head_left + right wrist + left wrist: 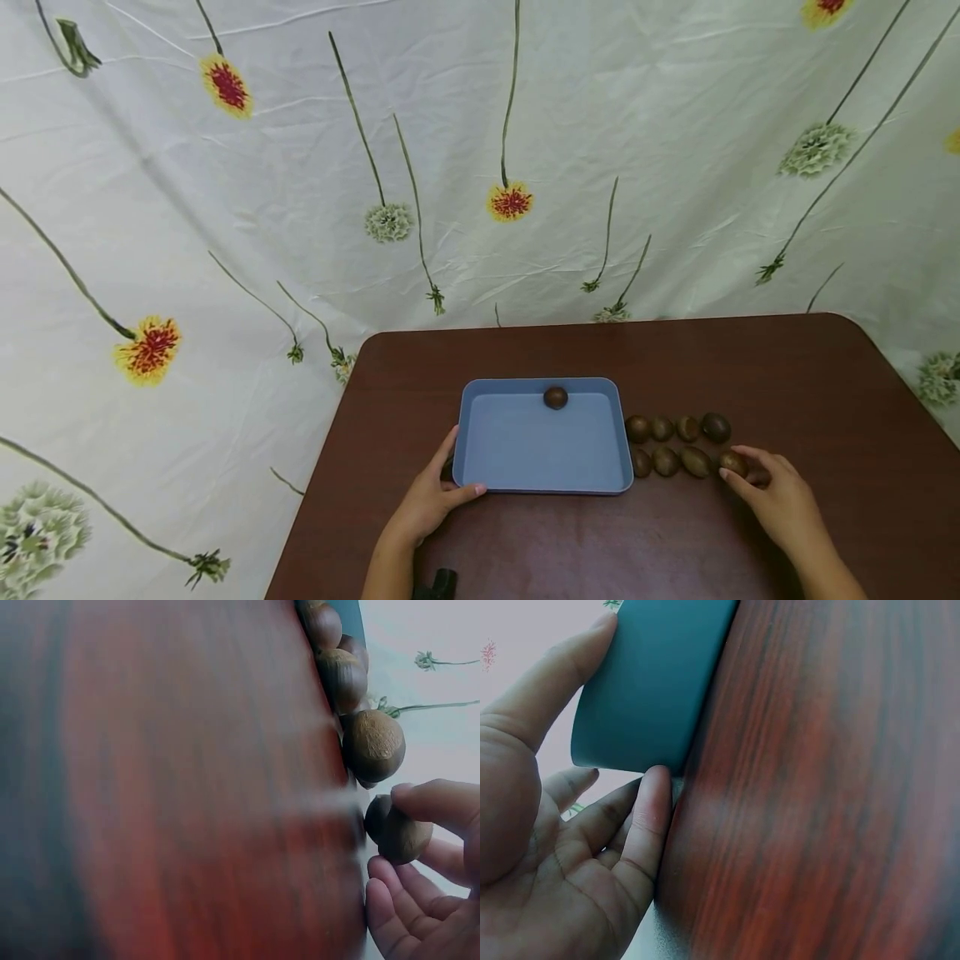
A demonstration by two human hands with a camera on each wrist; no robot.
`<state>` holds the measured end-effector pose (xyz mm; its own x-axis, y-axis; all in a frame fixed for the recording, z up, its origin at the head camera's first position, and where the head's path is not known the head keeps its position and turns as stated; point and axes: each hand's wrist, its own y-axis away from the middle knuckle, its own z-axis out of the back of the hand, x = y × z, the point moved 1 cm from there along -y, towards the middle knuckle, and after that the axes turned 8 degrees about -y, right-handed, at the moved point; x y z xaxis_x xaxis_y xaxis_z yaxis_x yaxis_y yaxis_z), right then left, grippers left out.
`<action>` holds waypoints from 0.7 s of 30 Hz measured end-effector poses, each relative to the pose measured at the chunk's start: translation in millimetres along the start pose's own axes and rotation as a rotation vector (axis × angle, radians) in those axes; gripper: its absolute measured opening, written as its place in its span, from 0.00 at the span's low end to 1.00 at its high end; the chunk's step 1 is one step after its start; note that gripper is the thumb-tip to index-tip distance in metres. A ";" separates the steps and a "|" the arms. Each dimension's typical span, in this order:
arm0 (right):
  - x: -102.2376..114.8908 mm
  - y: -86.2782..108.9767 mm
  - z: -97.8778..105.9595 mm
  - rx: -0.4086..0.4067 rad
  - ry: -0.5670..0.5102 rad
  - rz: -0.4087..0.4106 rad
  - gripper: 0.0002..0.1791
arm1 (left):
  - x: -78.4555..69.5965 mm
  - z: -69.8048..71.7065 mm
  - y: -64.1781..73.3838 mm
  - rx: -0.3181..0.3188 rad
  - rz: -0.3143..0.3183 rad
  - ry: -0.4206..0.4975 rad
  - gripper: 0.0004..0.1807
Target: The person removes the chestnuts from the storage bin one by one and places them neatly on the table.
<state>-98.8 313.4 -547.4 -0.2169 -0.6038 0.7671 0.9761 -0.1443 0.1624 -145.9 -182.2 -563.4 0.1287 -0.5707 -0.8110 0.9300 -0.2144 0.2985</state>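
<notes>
A blue rectangular tray lies on the brown table with one dark brown chestnut inside by its far rim. My left hand grips the tray's near left corner, thumb at the front rim and fingers along the left side. In the left wrist view, the thumb and fingertips touch the tray wall. To the right of the tray, several chestnuts lie in two rows. At the right end of the near row, my right hand pinches a chestnut between thumb and fingers.
The dark wooden table has rounded far corners. Behind it hangs a white cloth printed with flowers. A small black object shows beside the left forearm at the bottom edge of the head view.
</notes>
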 end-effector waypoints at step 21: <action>-5.1 -8.0 -0.6 0.021 0.041 0.013 0.37 | -1.0 -0.3 0.6 0.001 0.002 0.002 0.61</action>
<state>-105.6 317.1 -553.0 -0.2046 -0.6368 0.7434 0.9787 -0.1206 0.1660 -145.3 -181.6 -562.6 0.1317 -0.5697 -0.8112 0.9293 -0.2140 0.3012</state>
